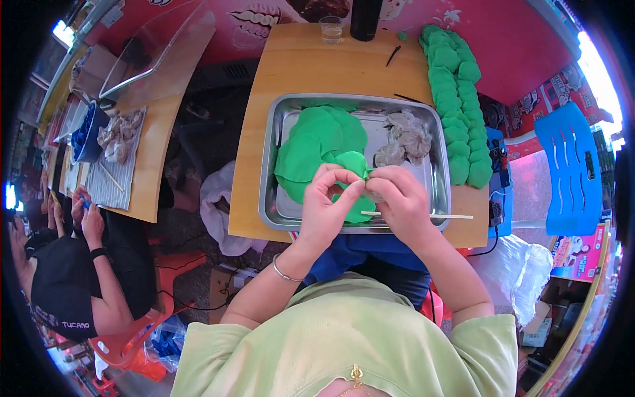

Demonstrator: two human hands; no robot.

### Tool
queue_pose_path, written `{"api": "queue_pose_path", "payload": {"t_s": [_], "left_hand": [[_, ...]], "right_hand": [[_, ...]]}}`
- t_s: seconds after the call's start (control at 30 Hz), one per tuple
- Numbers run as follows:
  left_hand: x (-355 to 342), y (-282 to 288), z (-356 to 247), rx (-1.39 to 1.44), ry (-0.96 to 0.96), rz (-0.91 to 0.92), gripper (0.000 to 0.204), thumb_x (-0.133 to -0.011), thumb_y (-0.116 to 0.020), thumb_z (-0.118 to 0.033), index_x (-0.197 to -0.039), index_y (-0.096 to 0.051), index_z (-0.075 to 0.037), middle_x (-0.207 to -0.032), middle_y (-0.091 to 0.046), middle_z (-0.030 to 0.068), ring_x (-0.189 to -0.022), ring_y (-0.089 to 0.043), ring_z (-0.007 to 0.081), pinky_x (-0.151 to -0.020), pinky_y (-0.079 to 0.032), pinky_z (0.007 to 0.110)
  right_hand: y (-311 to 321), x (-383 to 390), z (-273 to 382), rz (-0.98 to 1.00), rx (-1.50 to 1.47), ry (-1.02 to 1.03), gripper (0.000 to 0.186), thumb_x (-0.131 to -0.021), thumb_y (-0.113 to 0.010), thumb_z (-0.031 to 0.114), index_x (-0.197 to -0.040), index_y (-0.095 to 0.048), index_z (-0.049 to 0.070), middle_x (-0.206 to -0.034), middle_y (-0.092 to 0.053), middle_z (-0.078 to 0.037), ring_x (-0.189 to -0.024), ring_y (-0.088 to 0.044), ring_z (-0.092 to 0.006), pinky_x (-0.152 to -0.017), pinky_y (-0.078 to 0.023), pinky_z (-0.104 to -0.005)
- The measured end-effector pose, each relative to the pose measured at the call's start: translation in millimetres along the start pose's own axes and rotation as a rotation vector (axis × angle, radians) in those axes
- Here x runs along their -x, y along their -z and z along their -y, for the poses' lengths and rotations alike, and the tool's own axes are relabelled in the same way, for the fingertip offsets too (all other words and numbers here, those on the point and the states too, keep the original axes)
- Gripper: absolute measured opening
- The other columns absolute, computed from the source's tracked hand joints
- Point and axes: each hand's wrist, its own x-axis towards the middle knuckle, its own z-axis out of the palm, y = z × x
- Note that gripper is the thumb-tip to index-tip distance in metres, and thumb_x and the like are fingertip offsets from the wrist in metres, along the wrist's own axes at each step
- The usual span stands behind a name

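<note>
Both my hands meet over the near side of a metal tray [266,192]. The fingertips of my left hand [325,202] and my right hand [405,206] are closed on the gathered edge of a green round sheet [352,161], which bulges on the far side of the fingers. A thin pale stick [453,216] runs under my right hand past the tray's near rim; I cannot tell if that hand grips it. In the tray, a stack of flat green rounds [317,137] lies at the left. Crumpled greyish clumps [405,139] sit at the back right.
Rows of puffy green bundles [455,99] line the right edge of the wooden table [264,79]. A clear cup [331,30] and a dark bottle [366,18] stand at the back. A blue chair [570,172] is at the right. Another person [73,284] works at a table on the left.
</note>
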Motion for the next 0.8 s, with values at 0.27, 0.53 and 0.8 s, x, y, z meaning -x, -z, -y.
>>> {"api": "queue_pose_path", "payload": {"t_s": [0.27,0.53,0.8], "left_hand": [[5,0,15,-0.25,-0.177,-0.014,0.012,-0.079,-0.07,-0.012,-0.084,-0.064,-0.003,-0.085,-0.05,0.0037,-0.081,-0.049,0.0143,-0.072,-0.04,0.025],[1,4,11,-0.131,-0.054,0.006,0.011,-0.079,-0.069,-0.011,-0.084,-0.064,-0.002,-0.086,-0.05,0.004,-0.083,-0.05,0.0133,-0.076,-0.041,0.025],[-7,10,4,-0.035,0.008,0.006,0.009,-0.082,-0.068,-0.009,-0.084,-0.063,-0.003,-0.091,-0.049,0.0015,-0.086,-0.048,0.0097,-0.078,-0.041,0.023]], "right_hand": [[2,2,-4,0.079,-0.768,-0.945,0.011,-0.08,-0.062,0.002,-0.091,-0.059,0.0,-0.078,-0.06,-0.004,-0.074,-0.06,-0.0131,-0.057,-0.047,-0.0256],[-1,7,-3,0.133,-0.875,-0.801,0.017,-0.086,-0.059,0.006,-0.102,-0.06,0.001,-0.085,-0.06,-0.003,-0.069,-0.057,-0.0092,-0.056,-0.041,-0.0204],[3,-2,3,0.16,-0.354,-0.389,0.019,-0.079,-0.061,-0.003,-0.098,-0.059,-0.002,-0.091,-0.056,-0.01,-0.074,-0.057,-0.0179,-0.064,-0.046,-0.0276]]}}
